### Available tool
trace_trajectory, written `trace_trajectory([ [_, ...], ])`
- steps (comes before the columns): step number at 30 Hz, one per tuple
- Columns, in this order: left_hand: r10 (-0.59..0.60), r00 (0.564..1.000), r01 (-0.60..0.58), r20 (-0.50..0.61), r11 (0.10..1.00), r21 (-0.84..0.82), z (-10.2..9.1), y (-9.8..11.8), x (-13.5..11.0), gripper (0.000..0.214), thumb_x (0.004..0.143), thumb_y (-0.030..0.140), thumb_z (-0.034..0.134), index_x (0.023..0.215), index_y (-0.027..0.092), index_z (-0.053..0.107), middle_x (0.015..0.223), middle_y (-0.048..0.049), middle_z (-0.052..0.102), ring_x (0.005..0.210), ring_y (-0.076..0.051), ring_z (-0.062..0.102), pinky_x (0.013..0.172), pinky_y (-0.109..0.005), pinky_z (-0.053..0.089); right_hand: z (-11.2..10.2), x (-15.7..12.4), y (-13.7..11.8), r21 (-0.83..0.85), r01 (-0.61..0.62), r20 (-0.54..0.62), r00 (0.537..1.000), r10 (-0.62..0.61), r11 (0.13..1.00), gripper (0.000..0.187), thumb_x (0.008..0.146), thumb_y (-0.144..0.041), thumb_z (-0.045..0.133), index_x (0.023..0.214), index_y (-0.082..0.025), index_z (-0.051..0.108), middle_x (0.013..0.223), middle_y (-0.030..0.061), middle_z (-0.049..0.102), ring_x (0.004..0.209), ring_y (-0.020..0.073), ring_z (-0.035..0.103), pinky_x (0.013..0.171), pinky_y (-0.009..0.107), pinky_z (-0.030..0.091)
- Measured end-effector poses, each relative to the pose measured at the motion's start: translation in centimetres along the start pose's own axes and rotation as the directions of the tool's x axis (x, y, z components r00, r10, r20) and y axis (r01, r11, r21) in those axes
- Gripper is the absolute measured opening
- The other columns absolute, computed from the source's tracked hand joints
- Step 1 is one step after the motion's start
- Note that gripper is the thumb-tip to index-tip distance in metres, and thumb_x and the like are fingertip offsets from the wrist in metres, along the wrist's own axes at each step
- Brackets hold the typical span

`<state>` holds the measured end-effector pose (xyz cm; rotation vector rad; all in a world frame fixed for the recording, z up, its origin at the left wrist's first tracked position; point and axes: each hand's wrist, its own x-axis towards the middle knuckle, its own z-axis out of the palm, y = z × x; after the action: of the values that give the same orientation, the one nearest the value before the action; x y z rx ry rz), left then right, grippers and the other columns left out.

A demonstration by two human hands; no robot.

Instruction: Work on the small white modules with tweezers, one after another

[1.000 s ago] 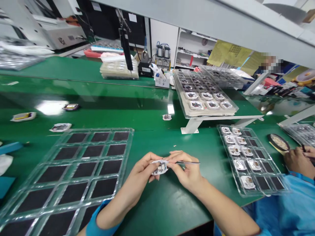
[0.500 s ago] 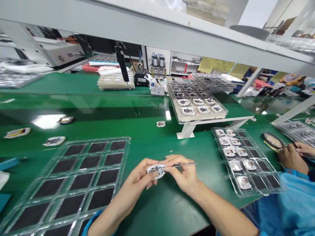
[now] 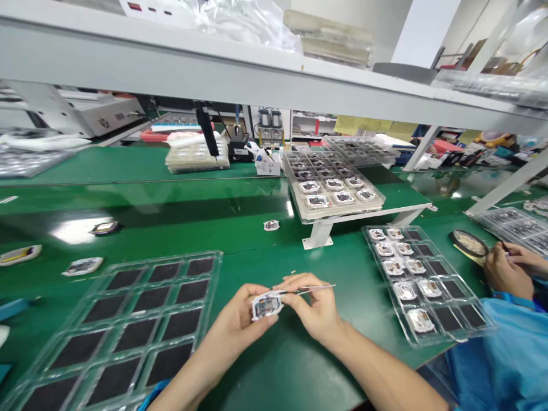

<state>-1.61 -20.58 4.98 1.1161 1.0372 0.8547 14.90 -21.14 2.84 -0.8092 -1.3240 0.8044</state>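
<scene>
My left hand [image 3: 240, 319] holds a small white-framed electronic housing [image 3: 267, 306] by its left side and lower edge. A circuit board shows in its open face, which is tilted up towards me. My right hand [image 3: 314, 302] is closed around thin metal tweezers [image 3: 319, 286], whose slim shanks stick out to the right. Its thumb and fingertips meet the right edge of the housing. Whether the other end of the tweezers touches the board is hidden by my fingers. Both hands are above the green bench [image 3: 291, 359].
A clear tray with dark pads [image 3: 137, 299] lies at left. Another tray [image 3: 447, 317] at right holds several white housings. Stacked trays [image 3: 342, 214] stand on a raised stand. One housing [image 3: 271, 225] lies behind my hands. A co-worker's hands [image 3: 511, 271] work beside a round dish [image 3: 468, 242].
The camera view has tilted, so the bench appears lower. My left thumb has slid down to the housing's lower edge, and more of the board shows. Both hands keep their hold.
</scene>
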Motion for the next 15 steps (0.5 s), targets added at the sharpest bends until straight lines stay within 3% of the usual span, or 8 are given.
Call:
trace_trajectory([
  [5, -0.013, 0.997, 0.011, 0.074, 0.999, 0.039, -0.7, -0.2, 0.3, 0.031, 0.071, 0.034, 0.079, 0.090, 0.022, 0.058, 0.076, 0.0038, 0.065, 0.070, -0.014, 0.055, 0.065, -0.024, 0.042, 0.0, 0.2, -0.1, -0.071, 0.106, 0.005, 0.994, -0.106, 0.992, 0.007, 0.084, -0.015, 0.071, 0.083, -0.022, 0.070, 0.082, 0.0052, 0.080, 0.080, 0.0202, 0.076, 0.089, 0.040, 0.057],
  [10, -0.003, 0.987, -0.021, 0.160, 0.989, 0.145, -1.3, -0.9, 1.0, 0.029, 0.074, 0.039, 0.077, 0.090, 0.022, 0.058, 0.076, 0.0027, 0.064, 0.070, -0.015, 0.058, 0.064, -0.025, 0.045, -0.2, 0.4, 0.2, -0.169, 0.133, 0.009, 0.991, -0.134, 0.977, 0.005, 0.086, -0.019, 0.069, 0.082, -0.022, 0.069, 0.078, 0.0041, 0.080, 0.072, 0.0195, 0.076, 0.089, 0.041, 0.057],
  [15, 0.038, 0.979, -0.117, 0.202, 0.910, 0.397, -4.1, 0.4, 4.9, 0.035, 0.071, 0.043, 0.075, 0.099, 0.023, 0.064, 0.092, -0.0054, 0.072, 0.087, -0.026, 0.065, 0.077, -0.034, 0.050, -0.4, 0.5, 0.4, -0.275, 0.203, 0.018, 0.978, -0.206, 0.940, 0.003, 0.088, -0.023, 0.068, 0.090, -0.023, 0.067, 0.085, 0.0057, 0.080, 0.080, 0.0208, 0.077, 0.091, 0.042, 0.055],
])
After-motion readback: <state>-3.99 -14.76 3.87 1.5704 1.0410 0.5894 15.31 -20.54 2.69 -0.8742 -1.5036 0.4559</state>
